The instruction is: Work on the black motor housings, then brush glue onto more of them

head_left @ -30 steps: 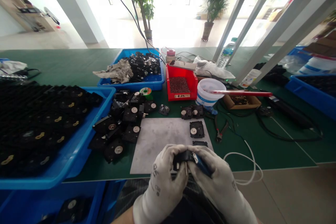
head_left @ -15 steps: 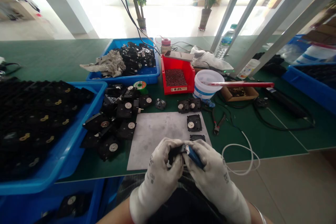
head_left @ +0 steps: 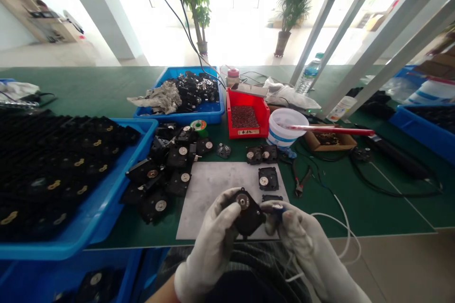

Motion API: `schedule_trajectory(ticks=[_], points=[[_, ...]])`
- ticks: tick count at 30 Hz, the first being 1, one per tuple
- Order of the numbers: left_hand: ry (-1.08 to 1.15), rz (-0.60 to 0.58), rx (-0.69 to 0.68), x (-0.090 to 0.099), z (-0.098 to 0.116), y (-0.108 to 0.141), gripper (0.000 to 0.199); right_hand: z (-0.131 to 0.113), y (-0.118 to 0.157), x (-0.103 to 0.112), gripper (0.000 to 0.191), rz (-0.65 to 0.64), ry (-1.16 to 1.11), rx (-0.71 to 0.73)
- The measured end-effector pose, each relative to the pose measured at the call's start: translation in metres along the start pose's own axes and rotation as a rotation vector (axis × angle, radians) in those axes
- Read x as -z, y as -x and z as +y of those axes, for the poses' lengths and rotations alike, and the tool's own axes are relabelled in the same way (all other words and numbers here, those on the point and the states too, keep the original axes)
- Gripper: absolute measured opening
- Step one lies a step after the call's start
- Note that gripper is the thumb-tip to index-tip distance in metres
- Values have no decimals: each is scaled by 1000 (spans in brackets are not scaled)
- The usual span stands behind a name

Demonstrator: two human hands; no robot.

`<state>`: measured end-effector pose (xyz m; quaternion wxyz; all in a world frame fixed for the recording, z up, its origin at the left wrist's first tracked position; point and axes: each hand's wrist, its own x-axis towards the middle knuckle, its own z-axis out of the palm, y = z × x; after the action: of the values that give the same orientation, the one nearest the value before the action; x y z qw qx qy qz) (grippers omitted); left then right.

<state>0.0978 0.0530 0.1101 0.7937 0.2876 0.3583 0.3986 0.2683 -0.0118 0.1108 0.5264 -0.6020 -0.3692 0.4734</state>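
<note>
My left hand (head_left: 216, 232), in a white glove, grips a black square mechanism (head_left: 249, 220) with a round metal disc at its upper left corner, the thumb close to the disc. Just right of it my right hand (head_left: 302, 229), gloved too, is closed around a blue tool (head_left: 279, 209). Fingers cover most of that tool, so its kind is unclear. Both hands are over the front edge of a white sheet (head_left: 209, 199). On the sheet's right side lies a similar black unit (head_left: 268, 179), with another partly visible below it.
Black units (head_left: 177, 156) are heaped left of the sheet beside a large blue tray (head_left: 76, 241). Behind stand a red bin (head_left: 265, 123) of small parts and a white tub (head_left: 284, 128). Cutting pliers (head_left: 300, 180) and a white cable (head_left: 346, 227) lie at right.
The hands have moved apart. My left hand now shows the mechanism's disc face, and my right hand has drawn the blue tool to the right. The camera view has tilted up.
</note>
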Motion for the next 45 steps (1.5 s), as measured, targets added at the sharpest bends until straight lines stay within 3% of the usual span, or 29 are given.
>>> schedule_trajectory(ticks=[3, 5, 9, 12, 15, 17, 37, 45], points=[[73, -36, 158, 8, 3, 3, 50, -4, -2, 12, 75, 78, 132, 109], [20, -90, 231, 12, 5, 5, 55, -8, -2, 16, 68, 124, 265, 199], [-237, -80, 185, 17, 6, 8, 64, -12, 3, 11, 37, 161, 377, 274], [-458, -107, 116, 18, 9, 9, 58, -14, 5, 3, 17, 111, 564, 456], [-593, -152, 100, 16, 16, 10, 60, -20, 2, -3, 20, 20, 740, 709], [-637, -151, 109, 15, 20, 11, 65, -23, -2, -7, 25, 20, 781, 788], [-672, -149, 50, 13, 21, 13, 64, -30, -9, -11, 22, 25, 898, 926], [-678, -163, 116, 16, 19, 13, 65, -25, -7, -10, 29, 28, 966, 898]])
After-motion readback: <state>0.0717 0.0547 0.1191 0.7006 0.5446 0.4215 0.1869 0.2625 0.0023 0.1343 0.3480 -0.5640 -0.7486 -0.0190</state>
